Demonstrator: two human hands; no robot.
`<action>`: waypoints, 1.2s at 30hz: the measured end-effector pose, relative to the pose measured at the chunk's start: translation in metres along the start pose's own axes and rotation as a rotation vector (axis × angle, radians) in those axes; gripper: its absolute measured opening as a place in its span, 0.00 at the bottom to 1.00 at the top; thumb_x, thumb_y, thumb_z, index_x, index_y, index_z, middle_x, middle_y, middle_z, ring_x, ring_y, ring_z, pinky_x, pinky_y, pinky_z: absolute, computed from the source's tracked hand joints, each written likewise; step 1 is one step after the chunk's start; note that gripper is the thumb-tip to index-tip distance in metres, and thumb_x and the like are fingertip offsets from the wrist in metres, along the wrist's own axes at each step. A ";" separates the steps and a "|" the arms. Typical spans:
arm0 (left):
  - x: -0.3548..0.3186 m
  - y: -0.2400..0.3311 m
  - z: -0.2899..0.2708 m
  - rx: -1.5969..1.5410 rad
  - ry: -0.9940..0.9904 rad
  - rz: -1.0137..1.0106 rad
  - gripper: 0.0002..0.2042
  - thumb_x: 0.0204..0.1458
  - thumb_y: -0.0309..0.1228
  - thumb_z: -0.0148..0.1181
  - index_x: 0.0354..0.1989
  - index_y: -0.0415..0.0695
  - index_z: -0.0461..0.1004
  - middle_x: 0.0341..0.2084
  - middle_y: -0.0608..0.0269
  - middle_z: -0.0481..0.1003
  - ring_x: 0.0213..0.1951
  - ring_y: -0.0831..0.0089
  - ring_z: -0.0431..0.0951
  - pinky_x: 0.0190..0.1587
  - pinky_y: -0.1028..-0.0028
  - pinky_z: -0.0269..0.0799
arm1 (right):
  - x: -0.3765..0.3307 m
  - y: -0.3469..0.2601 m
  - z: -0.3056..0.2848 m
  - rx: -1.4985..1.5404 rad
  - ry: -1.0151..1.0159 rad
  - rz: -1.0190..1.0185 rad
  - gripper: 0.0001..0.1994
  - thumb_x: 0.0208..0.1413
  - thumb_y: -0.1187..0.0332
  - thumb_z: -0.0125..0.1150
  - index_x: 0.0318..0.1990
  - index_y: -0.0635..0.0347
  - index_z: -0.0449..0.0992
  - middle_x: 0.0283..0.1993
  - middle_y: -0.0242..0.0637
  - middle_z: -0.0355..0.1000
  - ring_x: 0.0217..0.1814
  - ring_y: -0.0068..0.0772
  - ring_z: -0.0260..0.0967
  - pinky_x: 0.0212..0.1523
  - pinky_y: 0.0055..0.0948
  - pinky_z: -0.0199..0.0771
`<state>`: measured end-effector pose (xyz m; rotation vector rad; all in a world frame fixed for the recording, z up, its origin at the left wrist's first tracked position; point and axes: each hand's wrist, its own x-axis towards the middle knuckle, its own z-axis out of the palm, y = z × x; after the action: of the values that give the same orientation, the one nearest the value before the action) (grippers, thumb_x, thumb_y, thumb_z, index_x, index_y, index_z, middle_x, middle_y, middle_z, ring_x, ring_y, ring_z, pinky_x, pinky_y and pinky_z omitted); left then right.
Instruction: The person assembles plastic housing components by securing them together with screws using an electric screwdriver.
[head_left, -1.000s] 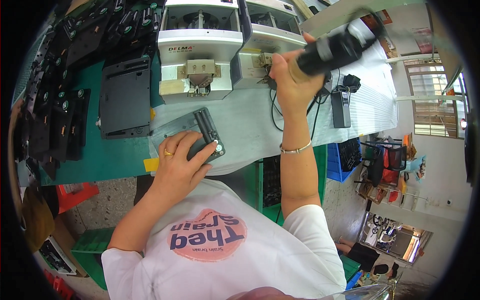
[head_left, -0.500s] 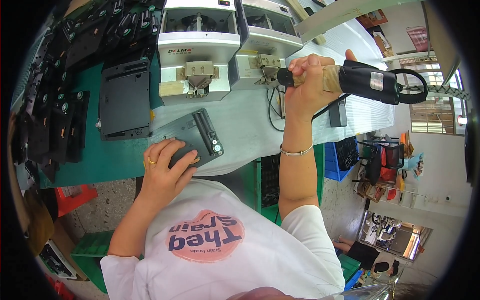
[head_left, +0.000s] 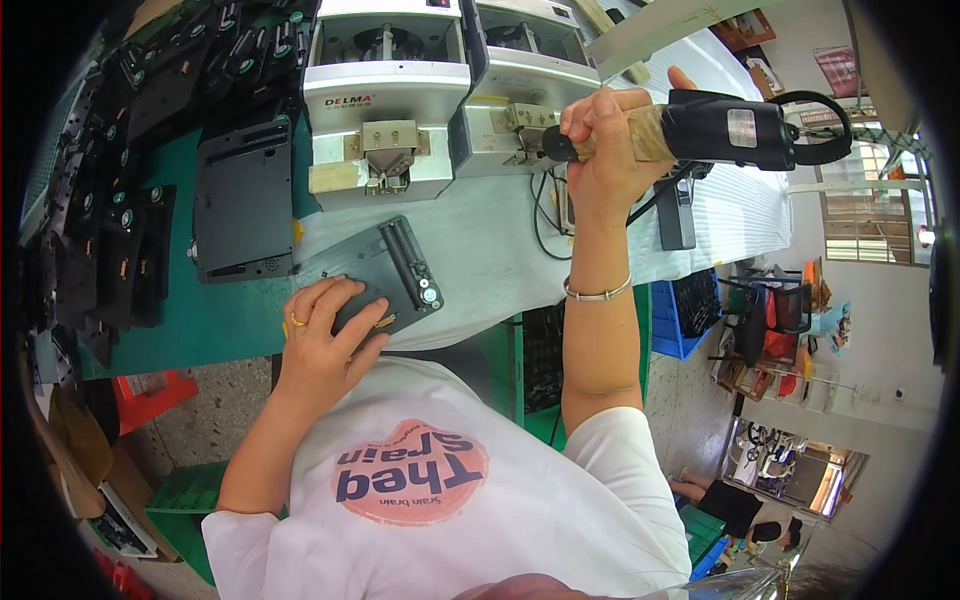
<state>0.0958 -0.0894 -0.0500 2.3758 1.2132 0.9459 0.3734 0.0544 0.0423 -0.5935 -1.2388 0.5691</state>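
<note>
My left hand point(head_left: 332, 325) lies with fingers spread on a dark grey plastic housing panel point(head_left: 400, 285), which rests tilted on the bench near its front edge. A round silvery part shows at the panel's right corner. My right hand point(head_left: 612, 140) is wrapped round a black electric screwdriver point(head_left: 715, 132) with a taped grip, held up over the right of the bench. Its front end points left at a silver screw feeder point(head_left: 525, 130); whether it touches the feeder's outlet I cannot tell. A second screw feeder point(head_left: 388, 150) stands to the left, beyond the panel.
Another dark panel point(head_left: 245, 200) lies on the green mat, with many black panels point(head_left: 130, 225) stacked farther left. A black box-shaped device point(head_left: 677, 218) and cables sit on the right. Blue crates point(head_left: 685, 315) stand beside the bench; another person point(head_left: 745, 510) is in the background.
The screwdriver and my right hand have shifted slightly up and left in the picture. My left hand stays on the panel. The view itself has moved a little.
</note>
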 end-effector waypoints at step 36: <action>-0.020 -0.005 -0.001 0.045 0.042 0.033 0.19 0.37 0.29 0.72 0.42 0.58 0.81 0.49 0.61 0.71 0.54 0.59 0.69 0.55 0.60 0.61 | -0.136 -0.035 0.070 0.225 -0.303 0.390 0.36 0.57 0.75 0.64 0.67 0.43 0.49 0.26 0.29 0.63 0.19 0.24 0.59 0.20 0.28 0.67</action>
<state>0.0837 -0.1027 -0.0599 2.4301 1.2264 0.9932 0.2766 -0.0572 -0.0121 -0.5746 -1.3255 1.1436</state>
